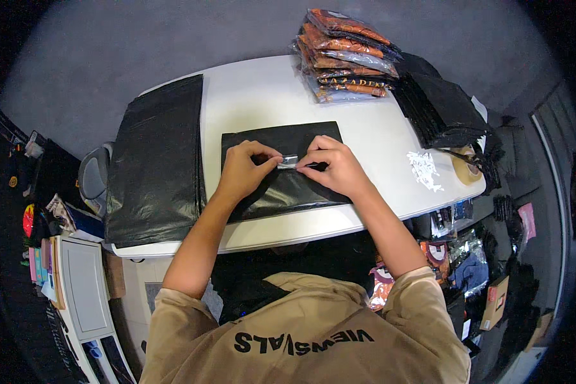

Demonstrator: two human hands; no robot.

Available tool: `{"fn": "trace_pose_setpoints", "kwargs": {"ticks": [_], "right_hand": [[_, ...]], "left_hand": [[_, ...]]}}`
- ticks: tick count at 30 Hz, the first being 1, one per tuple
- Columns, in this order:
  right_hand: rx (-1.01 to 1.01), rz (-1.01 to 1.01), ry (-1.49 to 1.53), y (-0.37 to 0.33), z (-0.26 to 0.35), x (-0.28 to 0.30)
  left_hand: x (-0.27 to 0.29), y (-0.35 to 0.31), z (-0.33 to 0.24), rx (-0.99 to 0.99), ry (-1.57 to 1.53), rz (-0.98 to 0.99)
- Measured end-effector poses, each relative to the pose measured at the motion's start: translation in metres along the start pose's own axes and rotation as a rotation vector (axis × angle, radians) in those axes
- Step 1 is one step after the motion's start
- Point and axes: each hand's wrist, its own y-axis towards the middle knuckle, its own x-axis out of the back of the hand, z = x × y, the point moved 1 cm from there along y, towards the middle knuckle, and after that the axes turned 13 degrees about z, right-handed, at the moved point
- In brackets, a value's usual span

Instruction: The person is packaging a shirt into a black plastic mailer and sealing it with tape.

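Note:
A black plastic mailer bag (288, 201) lies flat near the middle of the white table (246, 105). Over its centre, a short shiny strip of clear tape (288, 161) stretches between my two hands. My left hand (246, 165) pinches the strip's left end between thumb and forefinger. At the other end, my right hand (336, 166) pinches the strip in the same way, its other fingers curled. Both hands are low over the bag; whether the strip touches it, I cannot tell.
Large black plastic sheets or bags (153, 160) are stacked at the left. Clear-bagged orange and dark garments (349, 54) form a pile at the back. On the right are folded black bags (441, 109), small white slips (425, 171) and a tape roll (468, 171).

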Motion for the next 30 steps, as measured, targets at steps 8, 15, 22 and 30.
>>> {"fn": "trace_pose_setpoints", "kwargs": {"ticks": [8,15,22,30], "right_hand": [[-0.054,0.066,-0.012,-0.002,-0.003,-0.0012],[-0.107,0.141,0.045,-0.0007,0.0006,0.0008],[-0.112,0.146,0.069,0.0001,0.0015,0.0023],[-0.091,0.132,0.043,-0.0009,-0.0015,0.0004]], "left_hand": [[-0.0031,0.0001,-0.0017,0.052,0.067,0.03],[-0.0045,-0.0014,-0.0005,-0.014,0.113,0.013],[-0.0046,-0.0002,-0.0018,0.014,0.139,0.034],[-0.0048,0.0,-0.0012,0.003,0.135,0.028]]}}
